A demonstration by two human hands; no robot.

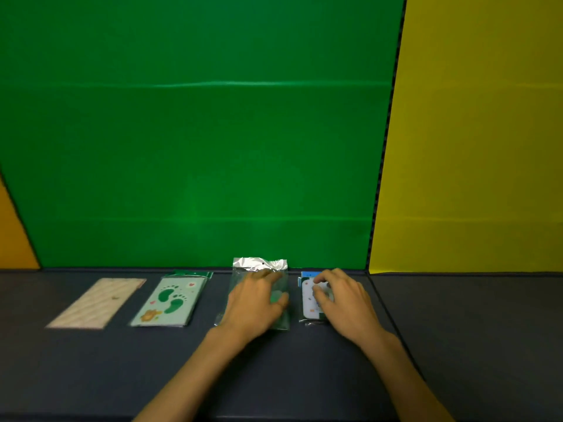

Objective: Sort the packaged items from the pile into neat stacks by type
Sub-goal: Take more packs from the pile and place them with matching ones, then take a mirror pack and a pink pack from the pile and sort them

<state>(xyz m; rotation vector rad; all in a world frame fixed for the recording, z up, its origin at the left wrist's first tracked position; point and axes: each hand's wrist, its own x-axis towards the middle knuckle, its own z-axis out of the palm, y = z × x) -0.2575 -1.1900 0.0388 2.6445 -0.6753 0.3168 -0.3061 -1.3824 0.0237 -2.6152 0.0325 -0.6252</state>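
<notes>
Four kinds of packaged items lie in a row along the back of the dark table (274, 376). At the far left is a beige patterned packet (97, 303). Beside it sits a pale green packet with footprints (170, 300). My left hand (259, 300) rests flat on a clear bag with a silver top (259, 264), fingers spread. My right hand (344, 296) lies on a white and blue packet (307, 300), fingertips curled down onto its face. Much of both packets is hidden under my hands.
A green wall panel (198, 132) rises right behind the row. A yellow panel (472, 132) stands at the right and an orange one (12, 233) at the left. The table's right part (472, 330) is a separate dark slab past a seam.
</notes>
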